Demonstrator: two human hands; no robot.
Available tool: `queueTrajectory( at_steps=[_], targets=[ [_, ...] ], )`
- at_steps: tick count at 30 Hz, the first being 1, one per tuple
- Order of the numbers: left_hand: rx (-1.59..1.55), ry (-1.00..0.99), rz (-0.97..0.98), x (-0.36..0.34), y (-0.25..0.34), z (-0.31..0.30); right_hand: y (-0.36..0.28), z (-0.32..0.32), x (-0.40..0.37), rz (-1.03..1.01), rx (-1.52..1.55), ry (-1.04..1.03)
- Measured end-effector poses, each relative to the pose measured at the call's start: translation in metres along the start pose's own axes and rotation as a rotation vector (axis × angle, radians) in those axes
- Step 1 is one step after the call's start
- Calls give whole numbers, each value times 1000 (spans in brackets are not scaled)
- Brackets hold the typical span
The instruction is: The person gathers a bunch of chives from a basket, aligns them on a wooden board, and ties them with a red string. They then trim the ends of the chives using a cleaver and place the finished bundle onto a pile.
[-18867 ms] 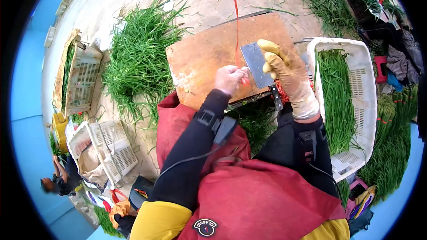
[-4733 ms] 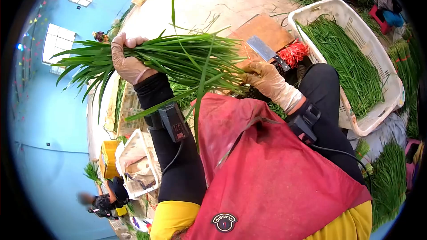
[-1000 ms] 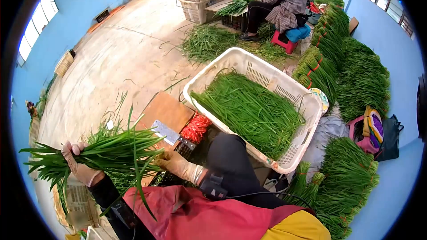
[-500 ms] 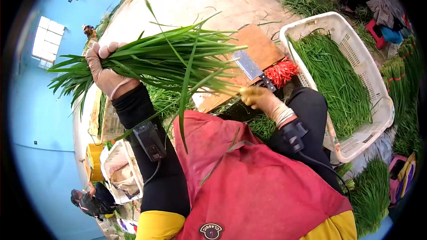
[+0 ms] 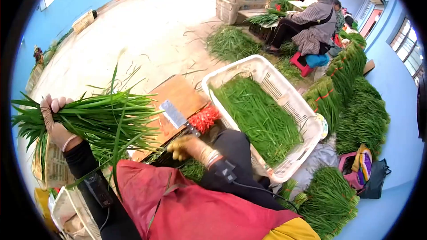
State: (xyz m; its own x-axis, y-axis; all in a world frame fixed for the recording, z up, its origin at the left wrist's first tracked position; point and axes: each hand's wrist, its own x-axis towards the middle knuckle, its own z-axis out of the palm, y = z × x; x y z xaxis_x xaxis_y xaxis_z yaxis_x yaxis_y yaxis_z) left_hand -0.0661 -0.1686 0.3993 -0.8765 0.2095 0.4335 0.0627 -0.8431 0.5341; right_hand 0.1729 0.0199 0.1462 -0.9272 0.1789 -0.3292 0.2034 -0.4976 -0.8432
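My left hand (image 5: 57, 122), in a pale glove, is closed around a thick bunch of garlic chives (image 5: 104, 114) and holds it raised at the left. The long leaves point right, and a few hang down across my sleeve. My right hand (image 5: 190, 148), in a glove with yellowed fingers, is in front of my knee with its fingers loosely bent and apart, nothing visible in them. Just above it lies a cleaver (image 5: 172, 114), its black handle toward that hand, on a wooden board (image 5: 180, 92). Red ties (image 5: 204, 118) are heaped at the board's right edge.
A white plastic crate (image 5: 291, 93) of loose chives stands to my right. Tied bundles (image 5: 327, 100) and piles of chives (image 5: 320, 200) line the right side. A co-worker (image 5: 313, 20) sits farther back beside stacked crates (image 5: 231, 2). Another crate (image 5: 82, 204) is at lower left.
My view has turned to the right, bringing the co-worker and more bundles into sight. The chives stay in my left hand. My right hand has moved away from the leaf tips.
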Motion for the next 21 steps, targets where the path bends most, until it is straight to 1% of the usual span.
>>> queueTrajectory(
  at_steps=[1,2,4,5,6,7,8,9,10,12,14,15,16,17,18,19,20,21],
  targets=[
    [0,-12,23,4,0,-2,-19,17,-11,166,-103,-99],
    [-6,-12,26,3,-4,-2,-6,18,-8,244,-107,-239],
    [29,-70,73,-5,-8,15,-9,42,-27,124,-183,-424],
    [80,-63,72,-12,-11,25,-10,51,-30,126,-173,-426],
    [93,-61,67,-24,-12,33,-11,60,-29,1,28,-503],
    [124,-273,15,-39,-12,38,-9,66,-27,-124,231,-576],
    [153,-484,-38,-53,-10,42,-9,71,-25,-203,367,-607],
    [298,-618,-4,-67,-7,41,-10,75,-24,-245,437,-559],
    [451,-599,86,-90,-4,47,-9,75,-23,-294,508,-509],
    [689,-1182,93,-79,11,7,-4,77,-16,-382,619,-408],
    [644,-1288,-32,-105,23,-9,2,76,-6,-450,676,-319],
    [832,-1348,-179,-118,43,-18,3,76,-1,-467,685,-275],
    [963,-1361,-315,-135,56,-25,7,77,8,-456,711,-246],
    [1014,-1536,-324,-139,58,-49,6,80,8,-365,675,-137],
    [1221,-1660,-342,-148,67,-61,24,71,21,-299,741,-177],
    [1250,-1661,-474,-158,73,-72,45,64,33,-238,805,-220],
    [1319,-1691,-540,-168,79,-84,52,70,29,-262,748,-194],
    [1324,-1658,-679,-179,86,-96,45,79,24,-290,709,-222]
  ],
)
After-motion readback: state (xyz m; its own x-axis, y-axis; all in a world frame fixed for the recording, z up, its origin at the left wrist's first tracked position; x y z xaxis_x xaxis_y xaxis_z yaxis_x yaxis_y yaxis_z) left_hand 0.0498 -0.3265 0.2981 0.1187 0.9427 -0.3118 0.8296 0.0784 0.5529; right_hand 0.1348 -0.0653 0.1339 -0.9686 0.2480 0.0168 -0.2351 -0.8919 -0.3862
